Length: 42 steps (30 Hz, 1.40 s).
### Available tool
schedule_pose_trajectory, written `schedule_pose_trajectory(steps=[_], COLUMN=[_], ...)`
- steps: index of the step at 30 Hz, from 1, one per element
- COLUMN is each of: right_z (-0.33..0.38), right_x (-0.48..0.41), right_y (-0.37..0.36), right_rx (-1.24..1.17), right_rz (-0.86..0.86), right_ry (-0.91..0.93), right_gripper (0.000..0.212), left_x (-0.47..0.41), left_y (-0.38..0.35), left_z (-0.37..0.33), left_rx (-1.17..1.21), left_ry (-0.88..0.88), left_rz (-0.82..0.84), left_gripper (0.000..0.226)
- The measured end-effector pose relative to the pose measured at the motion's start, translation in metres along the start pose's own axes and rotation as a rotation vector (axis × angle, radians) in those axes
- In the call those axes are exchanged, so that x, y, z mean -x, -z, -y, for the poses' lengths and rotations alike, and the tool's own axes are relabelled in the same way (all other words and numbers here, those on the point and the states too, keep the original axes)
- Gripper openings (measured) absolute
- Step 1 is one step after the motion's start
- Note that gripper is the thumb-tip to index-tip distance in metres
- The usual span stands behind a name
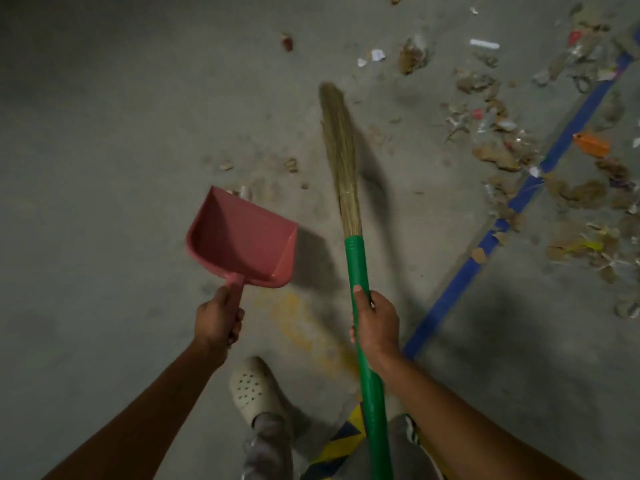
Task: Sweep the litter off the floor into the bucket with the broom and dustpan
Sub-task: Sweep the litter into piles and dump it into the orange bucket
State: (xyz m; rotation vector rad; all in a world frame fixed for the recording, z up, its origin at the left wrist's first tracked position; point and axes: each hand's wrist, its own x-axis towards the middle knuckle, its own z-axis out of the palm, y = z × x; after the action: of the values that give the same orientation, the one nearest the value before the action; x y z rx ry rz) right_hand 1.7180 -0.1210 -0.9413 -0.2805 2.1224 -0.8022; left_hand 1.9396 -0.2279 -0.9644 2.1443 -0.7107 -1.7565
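My left hand [218, 315] grips the handle of a red dustpan [242, 239], held above the concrete floor with nothing in its scoop. My right hand [375, 322] grips the green handle of a broom [360, 271]; its straw bristles [339, 147] point away from me over the floor. Litter [502, 150] of paper scraps, brown leaves and wrappers lies scattered at the upper right. A few small scraps [291, 164] lie just beyond the dustpan. No bucket is in view.
A blue tape line [485, 244] runs diagonally across the floor on the right. An orange object [590, 144] lies among the litter. My foot in a white perforated clog [251, 389] stands below the hands. Yellow-black striped tape [346, 434] shows near the bottom.
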Motion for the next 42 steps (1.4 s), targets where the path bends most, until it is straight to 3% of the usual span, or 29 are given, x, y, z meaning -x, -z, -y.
schedule_pose_trajectory(steps=[4, 8, 12, 16, 19, 24, 28, 31, 33, 38, 42], right_z=[0.011, 0.021, 0.022, 0.003, -0.02, -0.019, -0.004, 0.0, 0.004, 0.024, 0.013], right_x=[0.032, 0.05, 0.04, 0.004, -0.024, -0.034, -0.029, -0.019, -0.012, -0.012, -0.041], right_y=[-0.076, -0.143, -0.193, -0.217, -0.216, -0.191, -0.169, -0.171, -0.178, -0.177, -0.157], right_rx=[0.133, 0.331, 0.637, 0.705, 0.504, 0.104, -0.067, -0.067, 0.036, 0.438, 0.629], right_rz=[0.135, 0.307, 0.428, 0.339, 0.097, -0.329, -0.429, -0.41, -0.33, 0.097, 0.264], right_ry=[0.073, 0.127, 0.123, -0.093, -0.311, -0.46, -0.449, -0.31, -0.199, -0.056, -0.049], right_gripper=[0.038, 0.053, 0.041, 0.053, 0.059, 0.065, 0.068, 0.089, 0.086, 0.046, 0.045], left_x=[-0.025, -0.046, -0.061, -0.069, -0.069, -0.071, -0.072, -0.072, -0.071, -0.066, -0.06], left_y=[0.08, 0.138, 0.17, 0.183, 0.182, 0.178, 0.17, 0.161, 0.154, 0.131, 0.107], left_z=[0.0, 0.008, 0.016, 0.019, 0.013, 0.003, 0.001, 0.002, 0.003, 0.005, 0.004], left_rx=[0.037, 0.041, 0.007, -0.006, -0.022, -0.072, -0.053, -0.048, -0.047, -0.081, -0.167], left_ry=[0.027, 0.034, 0.043, 0.079, 0.069, 0.039, 0.045, 0.038, 0.041, 0.029, 0.006], left_rz=[-0.097, -0.202, -0.232, -0.193, -0.13, -0.054, -0.049, -0.056, -0.056, -0.076, -0.075], left_gripper=[0.05, 0.052, 0.045, 0.048, 0.047, 0.051, 0.05, 0.049, 0.051, 0.05, 0.047])
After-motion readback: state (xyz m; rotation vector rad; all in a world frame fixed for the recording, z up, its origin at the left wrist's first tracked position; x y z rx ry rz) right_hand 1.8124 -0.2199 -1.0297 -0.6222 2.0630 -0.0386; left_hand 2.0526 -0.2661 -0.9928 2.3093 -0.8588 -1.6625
